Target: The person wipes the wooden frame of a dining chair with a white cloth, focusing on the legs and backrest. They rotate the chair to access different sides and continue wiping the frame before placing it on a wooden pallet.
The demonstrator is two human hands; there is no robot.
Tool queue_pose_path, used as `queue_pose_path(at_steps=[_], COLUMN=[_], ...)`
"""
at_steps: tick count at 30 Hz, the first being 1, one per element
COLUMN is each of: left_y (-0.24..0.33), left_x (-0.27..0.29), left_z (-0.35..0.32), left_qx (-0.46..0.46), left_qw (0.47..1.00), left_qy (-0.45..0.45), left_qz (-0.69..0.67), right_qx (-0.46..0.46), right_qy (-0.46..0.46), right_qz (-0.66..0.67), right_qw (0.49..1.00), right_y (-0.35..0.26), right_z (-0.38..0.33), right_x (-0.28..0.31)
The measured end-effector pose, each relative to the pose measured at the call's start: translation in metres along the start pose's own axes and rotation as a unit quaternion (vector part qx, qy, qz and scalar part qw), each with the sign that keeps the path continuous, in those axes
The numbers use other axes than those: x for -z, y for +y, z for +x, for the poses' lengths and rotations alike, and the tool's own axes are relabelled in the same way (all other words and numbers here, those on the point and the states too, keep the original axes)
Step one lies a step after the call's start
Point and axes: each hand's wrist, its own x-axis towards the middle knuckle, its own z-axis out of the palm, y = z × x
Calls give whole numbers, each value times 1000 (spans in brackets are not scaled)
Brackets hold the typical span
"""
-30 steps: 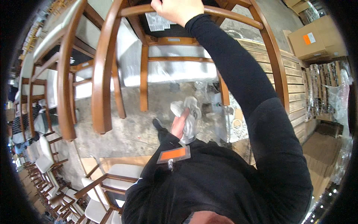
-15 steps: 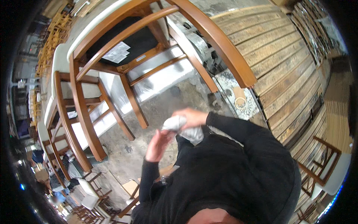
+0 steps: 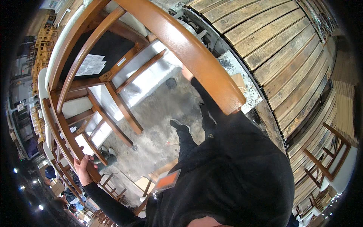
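Before me a tilted brown wooden chair (image 3: 200,56) shows its black underside (image 3: 119,55) with white paper labels (image 3: 90,64). At the lower left my left hand (image 3: 84,169) is closed around a wooden chair leg near its end. My right hand (image 3: 186,74) reaches behind the broad, curved wooden piece at the right of the chair. Only a small part of that hand shows, and its fingers are hidden.
A slatted wooden conveyor (image 3: 280,60) runs along the right. More chairs stand to the left, and another chair (image 3: 331,162) is at the lower right. A speckled white panel (image 3: 252,99) lies beside the conveyor. My shoes (image 3: 179,124) are on the concrete floor (image 3: 151,147).
My hands have parted from the white cloth they held together; it is out of sight now. My left hand moved left onto the chair leg, my right up behind the wood. The chair appears nearer.
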Motion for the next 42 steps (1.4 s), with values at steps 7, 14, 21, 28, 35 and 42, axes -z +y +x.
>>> queue_pose_path(at_steps=[7,14,21,28,35,42], left_y=[-1,7,22,19,17,18], left_x=[-3,-15,-19,-17,-39,-36], left_z=[-1,-5,-4,-6,-23,-19], left_qx=[8,9,13,43,37,-1], left_qw=[999,997,999,996,992,998], left_qy=[38,74,30,51,55,68], left_qz=[-16,-19,-34,-61,-103,-18], right_qx=[-322,-326,-391,-501,-89,-48], right_qy=[-65,-22,-98,-59,-220,6], right_qz=[261,643,711,756,326,-22], right_qw=[908,693,576,418,915,999], right_y=[71,97,125,91,-17,-29], right_z=[-112,-9,-62,-154,-95,64], right_x=[8,8,2,2,20,15])
